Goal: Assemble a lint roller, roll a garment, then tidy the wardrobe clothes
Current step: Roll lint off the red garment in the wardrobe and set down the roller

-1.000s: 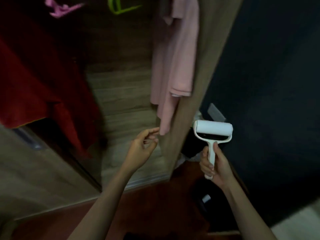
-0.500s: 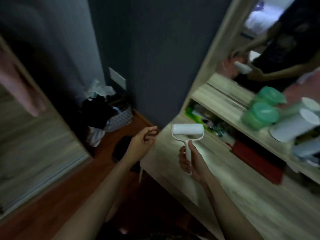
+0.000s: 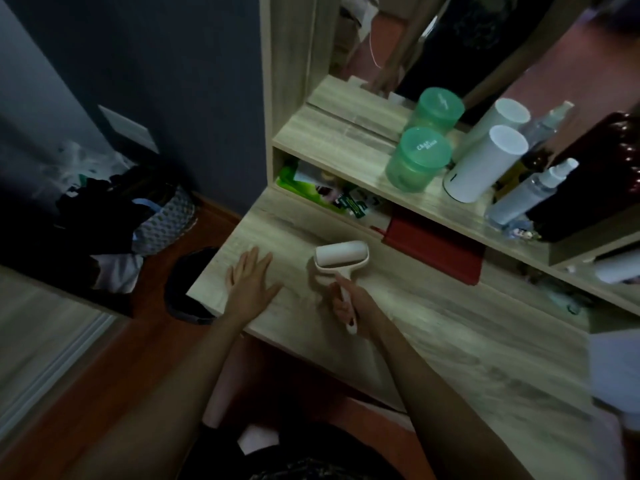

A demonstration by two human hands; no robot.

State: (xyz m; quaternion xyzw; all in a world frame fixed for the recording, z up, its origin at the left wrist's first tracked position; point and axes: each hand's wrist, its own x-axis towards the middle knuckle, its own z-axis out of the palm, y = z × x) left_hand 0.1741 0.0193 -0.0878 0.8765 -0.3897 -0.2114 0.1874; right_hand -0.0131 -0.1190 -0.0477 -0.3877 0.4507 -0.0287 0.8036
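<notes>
Head view: we log the left hand (image 3: 251, 282), fingers straight and spread, palm down on the wooden desk (image 3: 450, 327); the right hand (image 3: 346, 301) curls round the handle of the white lint roller (image 3: 341, 258), its head low over the desk. We list a woven floor basket (image 3: 166, 226) heaped with dark clothes (image 3: 100, 206), and a shelf cubby (image 3: 277, 168) holding green packets (image 3: 294, 183) and a red box (image 3: 436, 251).

1. Single head-worn view, facing forward and steeply down, near the wooden desk (image 3: 450, 341).
2. The left hand (image 3: 251, 282) and right hand (image 3: 346, 299) reach in from 6 o'clock; the mirror (image 3: 519, 46) is at 1 o'clock and the floor (image 3: 166, 341) at 8 o'clock.
</notes>
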